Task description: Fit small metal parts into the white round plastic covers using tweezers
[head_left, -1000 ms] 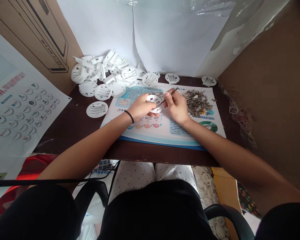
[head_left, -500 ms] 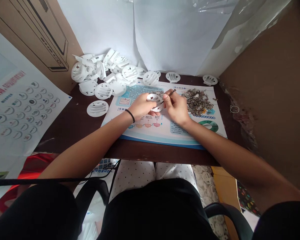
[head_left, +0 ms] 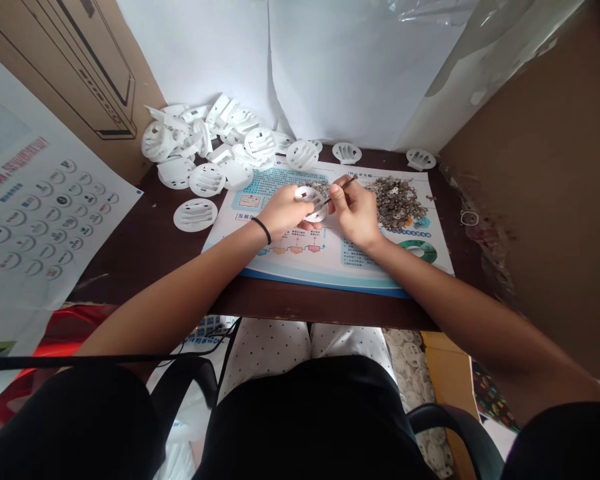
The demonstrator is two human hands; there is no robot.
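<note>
A round white plastic part [head_left: 307, 193] with slots is gripped in my left hand [head_left: 286, 215], thumb on its face. My right hand [head_left: 354, 212] pinches a thin dark metal tool [head_left: 349, 181], slanted so that its lower end reaches the part's right side; the tip is too small to make out. Beyond my hands lies a small heap of metal pieces [head_left: 316, 185]. A larger pile of small metal pieces [head_left: 397, 203] sits just right of my right hand. Similar white parts [head_left: 207, 181] lie to the left.
A printed sheet [head_left: 280, 263] covers the middle of the dark table [head_left: 325, 310]. A big pile of white parts [head_left: 200, 137] fills the back left. Single parts [head_left: 347, 153] stand along the back. Cardboard [head_left: 540, 187] walls the right side, and many more parts [head_left: 413, 360] lie below the table.
The tool in my right hand has tilted flatter, its upper end shifting slightly right and down or away. My left hand keeps the white part in nearly the same place.
</note>
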